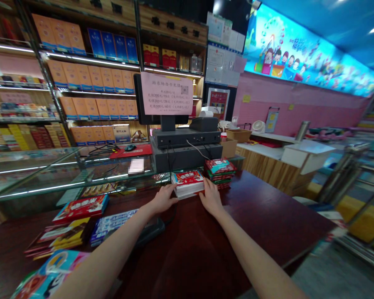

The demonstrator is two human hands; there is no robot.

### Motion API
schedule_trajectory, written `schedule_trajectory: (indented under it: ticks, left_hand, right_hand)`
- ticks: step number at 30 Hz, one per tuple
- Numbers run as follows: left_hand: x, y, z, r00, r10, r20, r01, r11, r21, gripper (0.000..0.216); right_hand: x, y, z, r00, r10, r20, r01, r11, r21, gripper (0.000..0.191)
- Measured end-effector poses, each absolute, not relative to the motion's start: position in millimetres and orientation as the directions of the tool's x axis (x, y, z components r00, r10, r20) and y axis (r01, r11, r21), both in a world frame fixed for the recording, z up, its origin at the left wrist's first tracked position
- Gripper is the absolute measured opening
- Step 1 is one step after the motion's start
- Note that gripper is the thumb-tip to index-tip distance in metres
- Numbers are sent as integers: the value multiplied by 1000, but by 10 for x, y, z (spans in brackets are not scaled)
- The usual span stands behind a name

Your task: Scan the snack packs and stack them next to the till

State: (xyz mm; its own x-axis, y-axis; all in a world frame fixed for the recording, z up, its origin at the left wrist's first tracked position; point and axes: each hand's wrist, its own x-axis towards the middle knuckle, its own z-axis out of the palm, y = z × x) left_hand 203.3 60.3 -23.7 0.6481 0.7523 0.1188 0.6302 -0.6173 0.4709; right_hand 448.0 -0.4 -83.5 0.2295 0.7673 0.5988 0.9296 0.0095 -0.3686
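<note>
A short stack of flat red-and-white snack packs (188, 183) lies at the far edge of a dark wooden counter (252, 216). My left hand (163, 198) rests flat against the stack's left side, fingers stretched out. On the stack's right side, my right hand (209, 196) presses in with straight fingers. Just right of it stands a second stack of red and green packs (220, 170), close to my right fingertips.
A black till with a screen and paper notice (177, 137) stands behind the stacks. A glass display case (50, 174) runs along the left. More packs (81, 207) and a dark device (149, 230) lie on the counter at left. Shelves of boxes fill the back wall.
</note>
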Motion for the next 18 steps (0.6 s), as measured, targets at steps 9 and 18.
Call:
schedule_trajectory:
  ticks: [9,18]
  left_hand:
    - [2029,569,-245,645,753,127,629,-618,472,71]
    - [1999,552,-258,627,762,161,613,-611,502,70]
  right_hand:
    - [4420,-9,-841,239,758,607,943,-32,-331,74]
    - [4442,-16,-881,237,751,616,938,-11,-347,76]
